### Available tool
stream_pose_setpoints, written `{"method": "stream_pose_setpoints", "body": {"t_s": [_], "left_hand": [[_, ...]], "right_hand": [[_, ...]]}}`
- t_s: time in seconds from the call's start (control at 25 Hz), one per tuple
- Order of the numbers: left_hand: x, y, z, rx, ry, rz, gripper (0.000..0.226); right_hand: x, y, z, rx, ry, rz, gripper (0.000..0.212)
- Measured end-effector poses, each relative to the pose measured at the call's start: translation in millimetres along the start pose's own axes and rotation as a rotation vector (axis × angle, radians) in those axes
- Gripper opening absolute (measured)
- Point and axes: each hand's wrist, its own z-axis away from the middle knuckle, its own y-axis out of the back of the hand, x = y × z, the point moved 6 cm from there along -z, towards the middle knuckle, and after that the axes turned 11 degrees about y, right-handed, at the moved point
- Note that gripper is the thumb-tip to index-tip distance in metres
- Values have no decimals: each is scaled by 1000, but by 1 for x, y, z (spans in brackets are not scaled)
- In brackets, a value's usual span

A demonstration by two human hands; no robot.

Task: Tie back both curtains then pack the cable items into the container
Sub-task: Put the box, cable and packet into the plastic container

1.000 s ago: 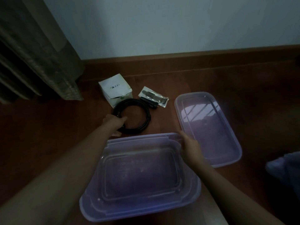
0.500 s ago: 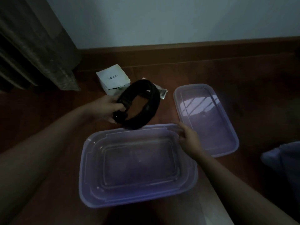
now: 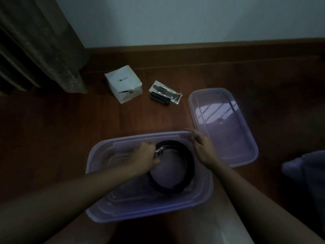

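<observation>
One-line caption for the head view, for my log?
Left hand holds the coiled black cable inside the open purple container; right hand grips its far rim.

The white box (image 3: 123,85) bears one short dark printed mark on its top face, apparently "G2000", though blur leaves it uncertain. Nothing on the clear plastic pouch (image 3: 165,91) can be read.
</observation>
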Motion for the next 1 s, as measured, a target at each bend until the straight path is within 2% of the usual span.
{"method": "stream_pose_setpoints", "body": {"t_s": [0.2, 0.36, 0.48, 0.56, 0.64, 0.72, 0.8, 0.88, 1.0], "left_hand": [[20, -4, -9, 112, -29, 48, 38], [14, -7, -7, 124, -23, -50, 53], [23, 26, 5, 365, -165, -203, 60], [28, 60, 6, 565, -283, -127, 58], [23, 86, -17, 538, -280, 34, 49], [21, 99, -52, 486, -206, 56, 38], [17, 90, -92, 356, -122, -49, 52], [17, 77, -122, 243, -119, -160, 62], [15, 71, -153, 247, -93, -373, 66]], "right_hand": [[1, 3, 0, 18, -3, 76, 39], [-2, 5, 1, 19, 7, 111, 43], [-2, 5, 1, 37, 29, 116, 44], [-1, 4, 1, 45, 38, 120, 42], [-1, 4, 1, 44, 37, 127, 41], [1, 5, 2, 59, 34, 129, 42], [6, 5, 1, 76, 35, 133, 43], [10, 4, 0, 80, 35, 128, 43], [10, 4, 0, 81, 40, 117, 42]]}}
